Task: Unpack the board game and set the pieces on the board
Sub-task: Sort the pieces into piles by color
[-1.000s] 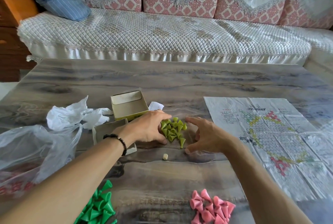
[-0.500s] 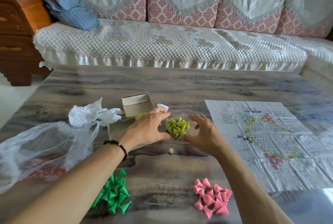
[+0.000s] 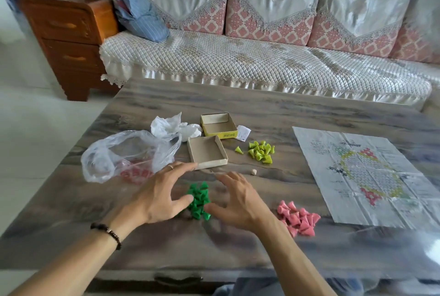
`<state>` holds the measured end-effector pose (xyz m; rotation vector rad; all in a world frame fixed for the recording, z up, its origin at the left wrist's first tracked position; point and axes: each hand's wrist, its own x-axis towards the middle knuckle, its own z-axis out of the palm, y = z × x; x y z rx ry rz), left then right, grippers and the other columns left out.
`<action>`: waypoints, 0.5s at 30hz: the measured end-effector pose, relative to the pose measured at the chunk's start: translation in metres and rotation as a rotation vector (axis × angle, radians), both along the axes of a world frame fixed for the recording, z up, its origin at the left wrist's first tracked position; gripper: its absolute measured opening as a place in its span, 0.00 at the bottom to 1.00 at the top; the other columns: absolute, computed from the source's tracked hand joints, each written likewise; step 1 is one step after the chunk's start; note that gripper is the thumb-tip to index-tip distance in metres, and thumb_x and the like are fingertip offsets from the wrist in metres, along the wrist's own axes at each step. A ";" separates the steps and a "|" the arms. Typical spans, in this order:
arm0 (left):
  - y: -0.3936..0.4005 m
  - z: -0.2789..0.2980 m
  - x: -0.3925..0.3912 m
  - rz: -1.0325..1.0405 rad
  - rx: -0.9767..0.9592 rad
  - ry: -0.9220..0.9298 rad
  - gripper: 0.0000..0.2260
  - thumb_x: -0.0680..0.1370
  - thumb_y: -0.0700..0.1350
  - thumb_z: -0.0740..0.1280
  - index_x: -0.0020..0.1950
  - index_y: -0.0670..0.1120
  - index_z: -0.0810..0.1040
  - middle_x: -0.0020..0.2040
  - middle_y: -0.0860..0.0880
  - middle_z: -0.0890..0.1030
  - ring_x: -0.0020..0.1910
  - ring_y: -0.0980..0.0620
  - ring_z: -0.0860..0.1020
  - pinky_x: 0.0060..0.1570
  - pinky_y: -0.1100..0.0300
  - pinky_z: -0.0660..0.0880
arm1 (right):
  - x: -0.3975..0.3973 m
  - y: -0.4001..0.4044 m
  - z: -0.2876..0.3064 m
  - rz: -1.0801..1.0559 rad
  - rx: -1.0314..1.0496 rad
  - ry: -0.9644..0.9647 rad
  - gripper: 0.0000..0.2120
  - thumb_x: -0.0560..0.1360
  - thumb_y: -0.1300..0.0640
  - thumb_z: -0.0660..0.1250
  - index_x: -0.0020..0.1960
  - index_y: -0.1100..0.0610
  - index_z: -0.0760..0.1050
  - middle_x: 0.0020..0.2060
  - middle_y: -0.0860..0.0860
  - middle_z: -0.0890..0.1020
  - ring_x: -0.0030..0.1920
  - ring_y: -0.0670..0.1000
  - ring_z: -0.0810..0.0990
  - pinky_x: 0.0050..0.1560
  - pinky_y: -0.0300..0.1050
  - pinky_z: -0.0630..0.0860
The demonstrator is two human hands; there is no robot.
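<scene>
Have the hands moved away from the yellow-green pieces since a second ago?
Yes. Both the left hand and right hand have come nearer the person, from the yellow-green pieces beside the open box to the dark green pile.

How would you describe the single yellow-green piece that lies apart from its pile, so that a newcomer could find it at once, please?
Start at the yellow box in the middle of the table. Just in front of it lies a pile of yellow-green pieces. The stray piece lies alone on the bare table left of that pile, between it and the brown cardboard tray, touching neither.
</scene>
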<state>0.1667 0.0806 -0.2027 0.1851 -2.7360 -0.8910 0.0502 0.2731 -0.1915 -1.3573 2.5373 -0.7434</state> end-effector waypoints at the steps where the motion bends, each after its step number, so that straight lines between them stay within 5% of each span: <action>1: 0.000 -0.006 0.009 -0.025 0.008 -0.046 0.35 0.68 0.58 0.68 0.75 0.59 0.62 0.69 0.58 0.70 0.67 0.60 0.69 0.68 0.59 0.66 | 0.006 -0.001 -0.004 0.033 0.030 -0.001 0.43 0.63 0.33 0.65 0.73 0.51 0.63 0.67 0.49 0.70 0.67 0.52 0.67 0.66 0.49 0.67; 6: 0.002 -0.030 0.018 -0.056 -0.038 -0.189 0.44 0.68 0.61 0.67 0.78 0.63 0.45 0.76 0.58 0.61 0.74 0.59 0.60 0.73 0.63 0.58 | 0.016 -0.016 -0.017 0.114 0.095 0.010 0.56 0.62 0.35 0.74 0.78 0.52 0.47 0.76 0.49 0.60 0.75 0.49 0.57 0.74 0.46 0.53; 11: 0.000 -0.035 0.002 -0.075 -0.053 -0.125 0.43 0.71 0.58 0.68 0.78 0.63 0.43 0.74 0.61 0.66 0.74 0.56 0.62 0.75 0.57 0.56 | 0.005 -0.021 -0.024 0.064 -0.086 -0.077 0.42 0.65 0.45 0.76 0.74 0.50 0.62 0.65 0.47 0.75 0.65 0.49 0.72 0.65 0.43 0.66; 15: -0.002 -0.043 -0.003 -0.072 -0.045 -0.101 0.41 0.72 0.58 0.69 0.78 0.62 0.46 0.70 0.65 0.70 0.73 0.56 0.64 0.74 0.55 0.57 | 0.003 -0.016 -0.036 -0.024 -0.144 0.015 0.25 0.68 0.44 0.71 0.63 0.49 0.74 0.56 0.45 0.80 0.58 0.49 0.75 0.59 0.48 0.72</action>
